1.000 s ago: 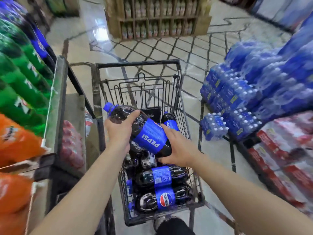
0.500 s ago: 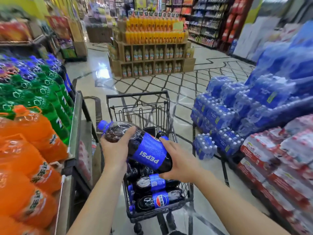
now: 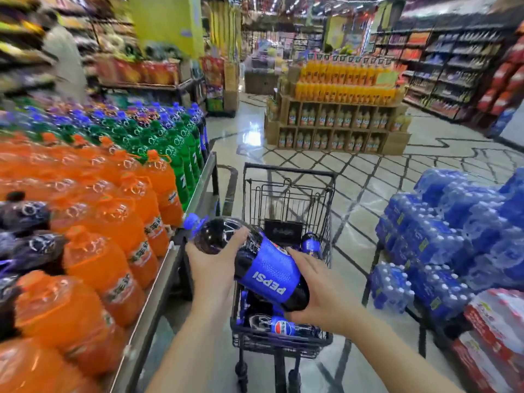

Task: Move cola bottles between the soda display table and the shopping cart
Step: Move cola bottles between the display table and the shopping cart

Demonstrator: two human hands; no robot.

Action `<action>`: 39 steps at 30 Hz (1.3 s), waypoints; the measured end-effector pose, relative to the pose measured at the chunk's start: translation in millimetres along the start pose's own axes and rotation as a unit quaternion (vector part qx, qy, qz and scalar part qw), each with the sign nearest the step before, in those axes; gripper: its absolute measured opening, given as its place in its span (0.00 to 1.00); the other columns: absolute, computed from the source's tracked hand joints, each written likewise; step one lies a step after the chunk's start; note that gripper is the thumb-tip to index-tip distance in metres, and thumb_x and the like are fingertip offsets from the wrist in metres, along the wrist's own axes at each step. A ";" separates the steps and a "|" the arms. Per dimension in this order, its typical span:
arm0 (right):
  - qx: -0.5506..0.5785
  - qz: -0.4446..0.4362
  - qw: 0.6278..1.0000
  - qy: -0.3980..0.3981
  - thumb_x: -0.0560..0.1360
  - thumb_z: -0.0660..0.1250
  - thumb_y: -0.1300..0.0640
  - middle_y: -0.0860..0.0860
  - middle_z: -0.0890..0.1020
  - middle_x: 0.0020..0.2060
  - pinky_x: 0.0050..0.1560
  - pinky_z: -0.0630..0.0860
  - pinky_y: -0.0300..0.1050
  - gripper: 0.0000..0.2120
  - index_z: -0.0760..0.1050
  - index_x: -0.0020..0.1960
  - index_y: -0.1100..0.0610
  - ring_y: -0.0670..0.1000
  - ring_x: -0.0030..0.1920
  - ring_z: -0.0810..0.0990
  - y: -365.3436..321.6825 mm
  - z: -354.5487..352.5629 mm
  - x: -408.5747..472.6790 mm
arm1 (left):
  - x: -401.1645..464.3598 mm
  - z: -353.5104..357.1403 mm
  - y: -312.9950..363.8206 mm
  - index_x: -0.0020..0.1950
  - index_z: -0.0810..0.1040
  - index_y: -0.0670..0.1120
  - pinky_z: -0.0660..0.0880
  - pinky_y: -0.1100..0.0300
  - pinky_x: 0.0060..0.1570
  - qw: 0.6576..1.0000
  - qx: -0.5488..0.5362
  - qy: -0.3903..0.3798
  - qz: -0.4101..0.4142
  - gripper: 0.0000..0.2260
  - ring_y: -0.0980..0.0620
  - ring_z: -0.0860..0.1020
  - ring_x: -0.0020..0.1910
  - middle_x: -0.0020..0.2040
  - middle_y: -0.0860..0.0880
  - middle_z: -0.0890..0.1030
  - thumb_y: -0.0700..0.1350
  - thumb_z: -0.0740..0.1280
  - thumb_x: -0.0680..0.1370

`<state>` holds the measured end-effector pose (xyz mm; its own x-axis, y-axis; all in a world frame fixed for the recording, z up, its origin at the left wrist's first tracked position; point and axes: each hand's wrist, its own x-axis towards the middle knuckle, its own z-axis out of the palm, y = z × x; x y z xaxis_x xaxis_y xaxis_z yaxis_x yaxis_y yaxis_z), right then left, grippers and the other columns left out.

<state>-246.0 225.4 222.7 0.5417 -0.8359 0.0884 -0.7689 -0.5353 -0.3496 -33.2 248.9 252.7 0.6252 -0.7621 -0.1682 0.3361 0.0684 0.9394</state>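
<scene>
- A supermarket aisle is seen; the soda display table (image 3: 158, 296) fills the left.
- A Pepsi bottle (image 3: 255, 262) is gripped by the left hand (image 3: 212, 265) and the right hand (image 3: 317, 296) above the shopping cart (image 3: 283, 338), bottom centre.

Both hands are holding a cola bottle (image 3: 255, 259) tilted above the shopping cart (image 3: 286, 340), blue cap pointing toward ten o'clock. The left hand (image 3: 211, 268) is gripping its shoulder; the right hand (image 3: 320, 296) is cupping its base. More cola bottles (image 3: 283, 326) are lying in the cart. At nine o'clock, orange soda bottles (image 3: 93, 222) are crowding the bench (image 3: 153, 302).
</scene>
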 end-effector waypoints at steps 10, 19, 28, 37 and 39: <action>-0.004 -0.151 0.986 -0.063 0.65 0.78 0.40 0.45 0.61 0.79 0.68 0.56 0.32 0.59 0.46 0.84 0.47 0.47 0.77 0.60 -81.2 11.5 -55.8 | -109.5 -111.2 22.9 0.69 0.74 0.45 0.85 0.51 0.48 0.988 -0.031 0.146 0.042 0.35 0.49 0.87 0.50 0.57 0.45 0.86 0.45 0.86 0.66; 0.016 -0.269 0.960 -0.077 0.65 0.78 0.40 0.44 0.61 0.79 0.67 0.58 0.32 0.58 0.46 0.84 0.48 0.46 0.76 0.61 -185.7 20.9 -99.3 | -188.5 -215.8 65.5 0.63 0.73 0.49 0.83 0.44 0.58 0.959 -0.044 0.259 0.109 0.30 0.49 0.85 0.51 0.56 0.49 0.85 0.42 0.85 0.67; 0.020 -0.325 0.944 -0.056 0.66 0.79 0.41 0.46 0.60 0.80 0.70 0.59 0.35 0.59 0.45 0.84 0.49 0.48 0.78 0.59 -306.7 13.8 -152.2 | -260.3 -323.7 128.9 0.69 0.74 0.46 0.82 0.40 0.61 0.948 -0.064 0.255 0.179 0.46 0.48 0.86 0.57 0.60 0.48 0.86 0.57 0.85 0.55; -0.004 -0.375 0.927 -0.018 0.61 0.79 0.35 0.46 0.63 0.79 0.72 0.70 0.50 0.61 0.49 0.84 0.47 0.49 0.77 0.64 -429.4 26.9 -197.3 | -324.0 -443.9 178.8 0.60 0.71 0.57 0.82 0.41 0.60 0.945 -0.072 0.259 0.188 0.37 0.50 0.86 0.56 0.60 0.51 0.84 0.57 0.85 0.58; -0.003 -0.385 0.923 -0.018 0.61 0.79 0.34 0.46 0.63 0.79 0.71 0.71 0.52 0.62 0.48 0.84 0.46 0.50 0.76 0.64 -455.4 33.6 -203.7 | -332.5 -469.0 188.6 0.62 0.71 0.57 0.82 0.42 0.61 0.941 -0.075 0.269 0.194 0.40 0.49 0.86 0.57 0.60 0.51 0.84 0.59 0.85 0.55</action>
<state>5.2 643.6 332.5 0.9392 -0.2027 0.2771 -0.1529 -0.9696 -0.1912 152.6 817.2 345.6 0.9734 -0.2285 0.0134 0.0802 0.3953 0.9151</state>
